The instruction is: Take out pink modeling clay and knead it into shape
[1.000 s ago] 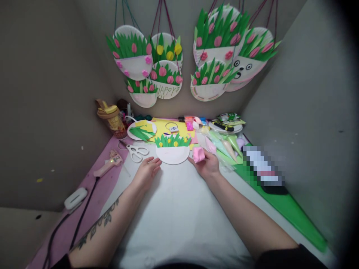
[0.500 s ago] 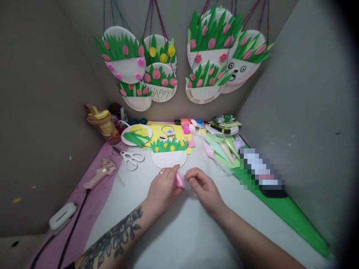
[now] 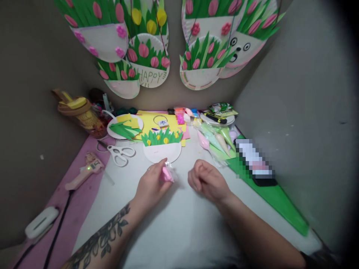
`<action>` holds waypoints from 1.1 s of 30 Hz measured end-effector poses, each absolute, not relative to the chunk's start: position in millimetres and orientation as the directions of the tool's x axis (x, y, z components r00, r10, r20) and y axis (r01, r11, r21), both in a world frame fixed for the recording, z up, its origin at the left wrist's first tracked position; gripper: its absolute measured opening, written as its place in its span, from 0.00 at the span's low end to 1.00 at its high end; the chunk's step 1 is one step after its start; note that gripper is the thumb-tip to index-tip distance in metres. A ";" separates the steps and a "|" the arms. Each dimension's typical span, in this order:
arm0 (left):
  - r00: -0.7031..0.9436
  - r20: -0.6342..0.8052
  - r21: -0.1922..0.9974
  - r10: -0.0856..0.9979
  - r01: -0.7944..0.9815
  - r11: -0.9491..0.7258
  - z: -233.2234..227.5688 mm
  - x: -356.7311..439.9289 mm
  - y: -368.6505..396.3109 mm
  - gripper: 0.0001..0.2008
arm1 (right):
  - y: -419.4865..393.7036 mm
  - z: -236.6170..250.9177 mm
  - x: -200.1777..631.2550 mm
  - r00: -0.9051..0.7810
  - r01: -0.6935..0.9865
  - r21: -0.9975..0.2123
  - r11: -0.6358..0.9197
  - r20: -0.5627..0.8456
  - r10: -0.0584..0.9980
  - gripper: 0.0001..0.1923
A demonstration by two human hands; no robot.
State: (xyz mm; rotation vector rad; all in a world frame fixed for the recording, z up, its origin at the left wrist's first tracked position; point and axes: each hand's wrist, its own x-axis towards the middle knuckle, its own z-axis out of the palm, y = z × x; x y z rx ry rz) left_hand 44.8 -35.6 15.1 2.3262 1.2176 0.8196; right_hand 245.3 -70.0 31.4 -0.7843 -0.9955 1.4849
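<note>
My left hand point(image 3: 153, 183) is closed around a small clear plastic packet point(image 3: 167, 174) with something soft and pink inside, perhaps clay. The packet's open-looking clear end points right. Apart from it, my right hand point(image 3: 207, 181) is curled with fingers pressed together; what they hold, if anything, is hidden. Just beyond both hands lies a white paper-plate pocket point(image 3: 162, 152) with green paper grass point(image 3: 153, 139) and small yellow flowers along its top.
Left are white scissors point(image 3: 120, 154), a pink glue gun point(image 3: 85, 172) with a cord and a lidded cup point(image 3: 84, 112). Several piping bags point(image 3: 215, 140) and a phone point(image 3: 256, 160) lie right. Finished plate baskets point(image 3: 200, 76) hang on the back wall.
My right hand has come away from the packet and moved right, its fingers curling tighter. The packet stays in my left hand. The view has tilted down a little.
</note>
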 end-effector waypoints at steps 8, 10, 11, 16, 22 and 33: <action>0.544 0.441 0.441 0.714 0.561 -0.700 10.8 47.4 -37.1 0.28 | -73.0 23.8 229.9 -0.048 0.065 -0.997 -0.050 -0.054 0.997 0.09; 0.565 0.434 0.441 0.702 0.547 -0.712 10.2 47.4 -37.6 0.28 | -71.5 23.1 230.8 -0.093 0.007 -0.995 -0.100 -0.100 0.991 0.09; 0.571 0.427 0.442 0.701 0.544 -0.713 10.1 47.3 -37.8 0.29 | -71.3 22.4 231.5 -0.111 -0.022 -0.993 -0.120 -0.116 0.987 0.09; 0.588 0.407 0.450 0.700 0.537 -0.713 9.8 45.7 -38.1 0.29 | -72.2 19.0 234.5 -0.142 -0.030 -0.994 -0.102 -0.097 0.985 0.08; 0.604 0.408 0.430 0.685 0.534 -0.728 8.3 44.5 -37.2 0.30 | -70.7 21.9 234.0 -0.140 0.064 -0.994 -0.091 -0.099 0.985 0.07; 0.643 0.397 0.294 0.655 0.587 -0.754 14.9 48.0 -39.9 0.27 | -70.1 22.2 231.0 -0.152 0.364 -0.931 0.015 -0.044 0.987 0.07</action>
